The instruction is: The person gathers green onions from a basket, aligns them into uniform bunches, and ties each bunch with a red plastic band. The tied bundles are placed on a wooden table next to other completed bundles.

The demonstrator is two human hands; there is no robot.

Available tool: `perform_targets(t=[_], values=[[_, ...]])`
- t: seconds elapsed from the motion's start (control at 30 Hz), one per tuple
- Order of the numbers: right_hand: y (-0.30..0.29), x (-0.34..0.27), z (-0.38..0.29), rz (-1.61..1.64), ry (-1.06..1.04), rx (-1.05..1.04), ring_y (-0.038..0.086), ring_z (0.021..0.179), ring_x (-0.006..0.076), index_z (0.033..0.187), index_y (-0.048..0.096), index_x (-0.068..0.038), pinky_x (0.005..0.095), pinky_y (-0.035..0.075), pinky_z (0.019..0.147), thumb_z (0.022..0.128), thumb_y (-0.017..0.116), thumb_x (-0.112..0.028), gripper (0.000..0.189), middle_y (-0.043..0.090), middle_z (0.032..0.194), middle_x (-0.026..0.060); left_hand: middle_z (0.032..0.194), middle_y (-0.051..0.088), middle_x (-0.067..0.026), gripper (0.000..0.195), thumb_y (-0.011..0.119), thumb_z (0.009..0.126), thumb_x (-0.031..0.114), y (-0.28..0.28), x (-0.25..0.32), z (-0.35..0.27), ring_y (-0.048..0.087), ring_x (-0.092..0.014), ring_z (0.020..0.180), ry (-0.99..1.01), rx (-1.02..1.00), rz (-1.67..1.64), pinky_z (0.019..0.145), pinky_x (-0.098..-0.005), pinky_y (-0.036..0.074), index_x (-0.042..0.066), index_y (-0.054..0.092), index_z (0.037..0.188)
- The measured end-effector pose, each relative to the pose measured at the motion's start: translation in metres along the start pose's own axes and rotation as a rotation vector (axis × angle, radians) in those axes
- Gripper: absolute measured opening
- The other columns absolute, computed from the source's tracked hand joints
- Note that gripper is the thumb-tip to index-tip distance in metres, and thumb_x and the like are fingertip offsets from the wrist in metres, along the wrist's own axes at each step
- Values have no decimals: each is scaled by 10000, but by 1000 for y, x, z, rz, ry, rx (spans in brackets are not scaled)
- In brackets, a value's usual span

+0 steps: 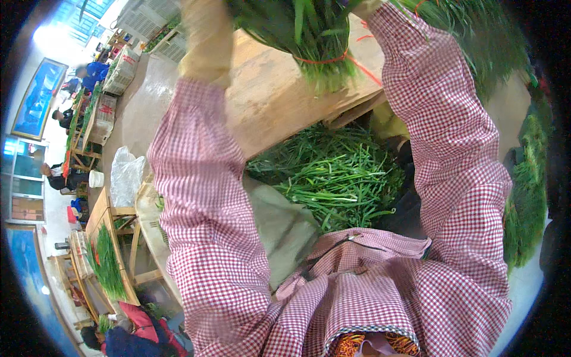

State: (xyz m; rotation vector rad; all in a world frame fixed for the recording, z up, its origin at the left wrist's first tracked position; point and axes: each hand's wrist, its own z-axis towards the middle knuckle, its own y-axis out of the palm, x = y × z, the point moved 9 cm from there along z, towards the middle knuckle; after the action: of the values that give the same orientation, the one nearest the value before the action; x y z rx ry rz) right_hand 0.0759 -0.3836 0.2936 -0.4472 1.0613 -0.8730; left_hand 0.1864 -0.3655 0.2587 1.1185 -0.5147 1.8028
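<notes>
A bundle of green leafy stalks (319, 42), perhaps garlic chives, is tied with red string (322, 60) above the wooden table (272, 85). Its cut ends point towards me. My left hand (206, 42), in a blurred pale yellow glove, reaches past the top edge left of the bundle; its fingers are cut off. Only a small gloved part of my right hand (366, 8) shows, against the bundle's right side, its fingers hidden. Below the table's edge, loose green stalks (339, 187) lie in a heap near my lap.
More green bundles lie at the upper right (482, 40) and right side (526, 192). On the left stand a pale plastic tub (149, 223), a wooden bench with greens (100, 214), a clear plastic bag (126, 176) and crates (145, 18). Several people sit at benches beyond.
</notes>
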Motion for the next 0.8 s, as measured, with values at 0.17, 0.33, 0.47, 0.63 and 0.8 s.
perform_targets(t=[0.17,0.33,0.47,0.63,0.8], values=[[54,-38,51,-374,-226,156,618,916,275,1104,605,-79,393,502,784,766,682,-232,378,638,960,111,1399,392,-136,509,422,975,363,-131,61,-79,421,-244,1261,20,115,125,1042,-394,369,44,380,1369],[200,-49,49,-443,-147,377,627,505,283,679,682,-107,411,471,436,695,618,-167,89,624,582,108,1429,355,-144,545,443,971,359,-254,110,-213,361,-277,1311,-67,464,448,1064,-431,346,47,331,1403],[284,-27,39,-608,31,-91,646,895,235,881,692,-136,411,468,727,713,682,-247,202,681,934,70,1399,391,-123,589,536,935,264,-256,141,-218,405,-264,1268,31,414,397,1080,-448,309,142,272,1447],[156,-52,-58,-122,-80,333,564,1109,271,1145,616,-97,392,436,913,734,725,-348,493,606,1173,138,1404,390,-128,760,682,814,163,-136,136,-170,397,-259,1277,72,117,432,1082,-417,287,98,268,1448],[26,94,-219,538,276,866,530,1165,202,1332,450,-37,346,395,1005,975,392,-410,520,539,1297,92,1440,357,-165,1017,820,663,208,31,50,-145,343,-261,1331,26,-427,564,1097,-368,258,32,213,1460]])
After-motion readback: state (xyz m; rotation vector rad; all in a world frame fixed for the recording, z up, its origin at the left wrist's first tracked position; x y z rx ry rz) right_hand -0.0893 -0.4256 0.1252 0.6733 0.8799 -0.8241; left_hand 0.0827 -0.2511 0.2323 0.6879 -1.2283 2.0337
